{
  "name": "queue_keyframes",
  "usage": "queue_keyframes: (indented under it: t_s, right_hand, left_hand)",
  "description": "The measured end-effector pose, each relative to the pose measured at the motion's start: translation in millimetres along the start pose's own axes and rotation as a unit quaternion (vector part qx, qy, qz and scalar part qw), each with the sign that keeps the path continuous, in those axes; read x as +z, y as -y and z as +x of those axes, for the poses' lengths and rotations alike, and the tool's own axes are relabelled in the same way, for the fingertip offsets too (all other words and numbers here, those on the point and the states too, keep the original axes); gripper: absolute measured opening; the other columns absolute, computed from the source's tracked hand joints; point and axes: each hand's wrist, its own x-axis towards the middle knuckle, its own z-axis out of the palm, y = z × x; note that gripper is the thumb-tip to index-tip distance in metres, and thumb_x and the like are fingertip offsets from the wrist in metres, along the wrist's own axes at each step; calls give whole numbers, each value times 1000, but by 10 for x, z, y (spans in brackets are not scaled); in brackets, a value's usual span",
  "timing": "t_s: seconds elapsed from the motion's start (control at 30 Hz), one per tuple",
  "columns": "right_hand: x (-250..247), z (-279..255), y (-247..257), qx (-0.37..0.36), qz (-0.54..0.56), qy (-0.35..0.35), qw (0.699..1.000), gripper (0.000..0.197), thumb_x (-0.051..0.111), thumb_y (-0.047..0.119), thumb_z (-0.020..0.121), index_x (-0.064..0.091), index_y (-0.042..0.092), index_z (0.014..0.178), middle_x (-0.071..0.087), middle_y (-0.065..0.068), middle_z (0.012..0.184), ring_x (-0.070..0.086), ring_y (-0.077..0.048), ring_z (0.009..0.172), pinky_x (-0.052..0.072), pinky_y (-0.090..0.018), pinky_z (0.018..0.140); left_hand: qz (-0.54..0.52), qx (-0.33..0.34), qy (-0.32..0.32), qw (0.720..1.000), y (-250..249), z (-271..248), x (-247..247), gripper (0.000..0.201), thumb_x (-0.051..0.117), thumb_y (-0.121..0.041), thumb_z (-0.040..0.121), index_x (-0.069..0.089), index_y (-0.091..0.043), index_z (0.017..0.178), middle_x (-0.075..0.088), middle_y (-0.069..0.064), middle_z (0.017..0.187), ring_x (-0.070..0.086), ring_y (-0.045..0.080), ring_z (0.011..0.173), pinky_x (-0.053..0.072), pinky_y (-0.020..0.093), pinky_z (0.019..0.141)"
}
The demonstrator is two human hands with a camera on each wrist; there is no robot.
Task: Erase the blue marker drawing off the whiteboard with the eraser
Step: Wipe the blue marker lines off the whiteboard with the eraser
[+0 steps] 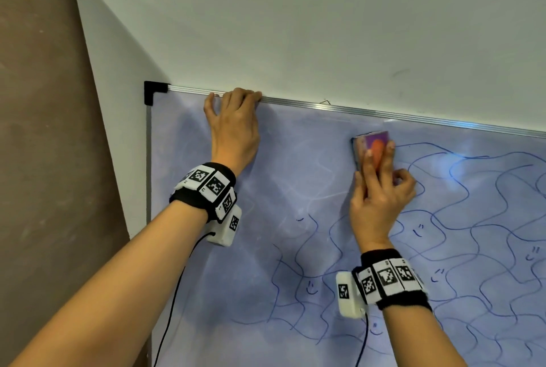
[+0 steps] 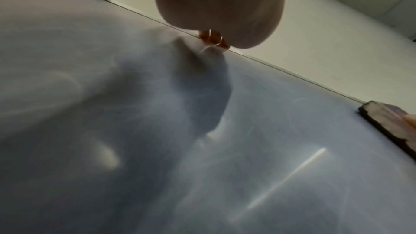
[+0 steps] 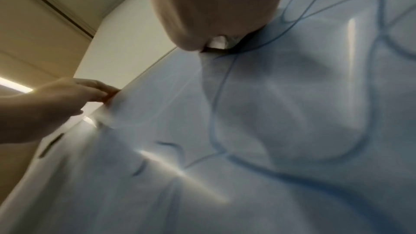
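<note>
The whiteboard (image 1: pixel 295 159) hangs on a white wall, its upper left part wiped to pale smears. A blue marker drawing (image 1: pixel 461 219) of wavy lines and small smiley marks covers the right and lower areas. My right hand (image 1: pixel 375 164) holds the eraser (image 1: pixel 374 139) flat against the board just under the top frame, two fingers laid over it and the thumb on its left side. The eraser's dark felt edge (image 2: pixel 389 122) touches the board at the start of a blue line (image 3: pixel 216 113). My left hand (image 1: pixel 232 102) grips the aluminium top frame (image 1: pixel 384 114), fingers curled over it.
A black plastic corner (image 1: pixel 153 90) caps the board's upper left. A brown wall panel (image 1: pixel 44 159) lies to the left. Both wrists wear marker bands with white camera boxes, and black cables (image 1: pixel 174 292) hang from them.
</note>
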Motion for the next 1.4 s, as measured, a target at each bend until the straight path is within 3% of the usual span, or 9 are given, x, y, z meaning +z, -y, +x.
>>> queue_keyframes:
  t_s: [0.13,0.33,0.53,0.67,0.87,1.03,1.13,1.3,1.4]
  right_hand:
    - [59,-51,189,80,12,-17,997,39,57,21,92,58,22,131,40,-7,148,37,-28,98,35,-39,81]
    - [-1,-25,33,-119,-18,65,991,46,59,14,87,56,22,132,43,-7,146,42,-33,96,35,-41,77]
    - [-164,176,-575,98,-24,-45,994,39,53,25,94,55,23,133,40,-8,148,35,-25,95,34,-39,80]
    - [-135,153,-435,153,2,-59,986,43,57,21,91,54,23,134,38,-7,149,33,-23,96,26,-31,82]
    - [-229,-470,-142,-55,-11,62,996,60,56,11,85,41,28,140,38,-7,150,41,-32,96,36,-41,79]
    - [-334,-1031,-146,-227,-10,200,953,89,72,-6,59,43,30,134,39,4,148,45,-33,100,35,-40,78]
    - [-354,-691,-172,-231,-8,183,956,76,67,-1,70,46,36,133,42,6,146,45,-32,100,34,-40,80]
    - [-199,-170,-20,-67,-12,103,992,56,63,8,82,55,31,132,43,4,147,43,-35,103,35,-43,81]
    - [-153,-431,122,-138,-7,137,981,66,54,6,81,45,36,139,41,4,148,42,-34,103,32,-41,79]
  left_hand:
    - [-7,-29,-3,1000,-73,-6,18,30,44,-9,89,62,-18,111,58,0,109,52,19,104,16,49,109]
    - [13,-38,9,999,-82,-11,9,28,45,-15,90,60,-21,112,57,-2,111,50,17,106,13,53,108]
    - [21,-33,14,999,-91,-14,-8,27,44,-17,91,60,-21,112,56,-2,111,51,18,106,14,51,106]
    - [36,-55,19,998,-186,-11,18,26,44,-20,92,60,-24,112,54,-1,110,48,19,106,18,55,106]
    - [44,-53,19,997,-225,-5,22,28,42,-19,92,60,-23,112,55,1,110,48,21,107,18,55,105]
    - [49,-50,33,997,-218,-5,6,28,40,-21,93,60,-24,113,55,0,110,48,21,107,18,55,104]
    - [56,-48,43,996,-216,-4,-10,29,38,-22,93,59,-25,114,55,0,111,48,20,107,19,54,104]
    - [62,-56,56,995,-216,8,-24,30,38,-24,93,59,-26,115,54,-2,114,48,19,109,20,52,103]
    - [67,-50,59,995,-192,6,-15,30,39,-24,94,58,-26,116,54,-2,114,48,18,109,21,52,102]
